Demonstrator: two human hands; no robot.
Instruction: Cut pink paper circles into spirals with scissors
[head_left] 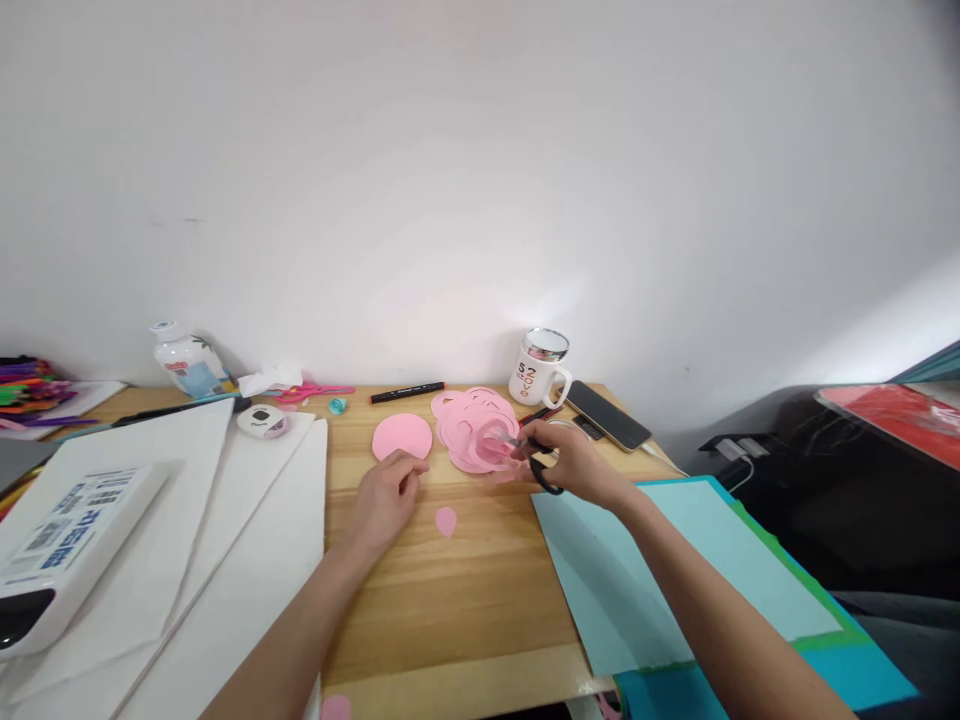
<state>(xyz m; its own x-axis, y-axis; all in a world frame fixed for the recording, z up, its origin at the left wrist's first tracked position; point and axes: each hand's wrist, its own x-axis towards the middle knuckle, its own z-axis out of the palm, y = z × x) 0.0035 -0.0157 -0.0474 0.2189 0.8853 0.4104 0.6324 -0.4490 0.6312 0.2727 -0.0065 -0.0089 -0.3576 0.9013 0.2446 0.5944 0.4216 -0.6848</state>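
Note:
My right hand (574,462) is closed around the black handles of a pair of scissors (534,455), whose blades point left into a pile of pink paper cut-outs (472,425). My left hand (386,492) rests on the wooden table (450,590) with its fingers loosely curled and nothing visible in them, just below a pink paper circle (403,436). A small pink petal-shaped piece (445,520) lies on the wood between my two forearms.
A white mug (537,372), a phone (607,415) and a black marker (406,392) lie along the back. White sheets (225,540) and a white box (71,545) cover the left. Light blue and green paper (705,580) lies right. A bottle (187,362) stands back left.

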